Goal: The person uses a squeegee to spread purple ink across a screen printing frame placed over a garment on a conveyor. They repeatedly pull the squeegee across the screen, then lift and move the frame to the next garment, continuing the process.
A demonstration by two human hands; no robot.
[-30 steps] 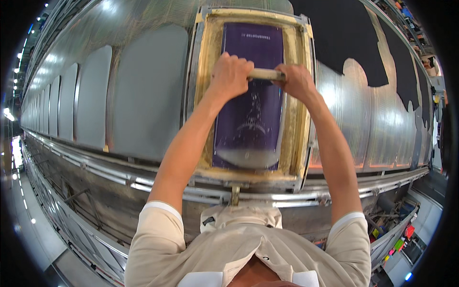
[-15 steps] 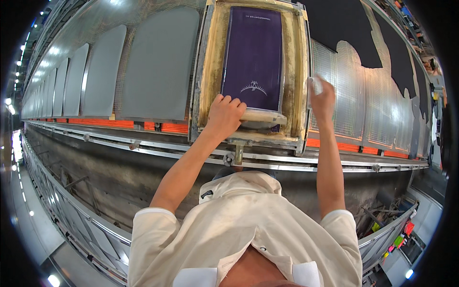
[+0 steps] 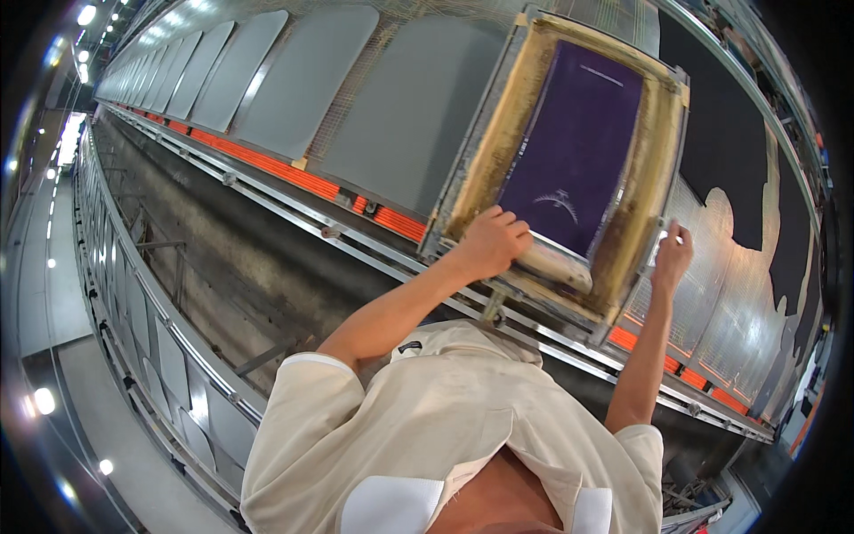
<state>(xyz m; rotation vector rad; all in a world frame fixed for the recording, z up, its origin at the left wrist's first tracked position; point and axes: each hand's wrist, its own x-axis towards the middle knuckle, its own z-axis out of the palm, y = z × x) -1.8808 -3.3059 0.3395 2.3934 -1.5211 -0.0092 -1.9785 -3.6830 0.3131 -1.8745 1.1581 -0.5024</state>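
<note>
In front of me lies a screen printing frame (image 3: 665, 160), its border stained yellow, with a purple mesh window (image 3: 578, 142) bearing a small pale curved design. A squeegee (image 3: 560, 269) with a pale bar rests across the near end of the window. My left hand (image 3: 492, 243) is closed around the left end of the squeegee, fingers curled over it. At the frame's right edge my right hand (image 3: 672, 256) is closed in a pinch on a small white piece (image 3: 659, 237); most of that piece is hidden.
The long table carries a row of grey panels (image 3: 311, 84) to the left. A metal rail (image 3: 382, 255) and an orange strip (image 3: 258, 160) run along its near edge. Dark sheets (image 3: 716, 133) lie at right over a shiny gridded surface (image 3: 712, 285). A rack (image 3: 133, 294) stands behind me.
The view has turned, so the frame, squeegee and both hands now appear tilted and farther right. A shadow now falls on the grey panel beside the frame. Both hands keep their places.
</note>
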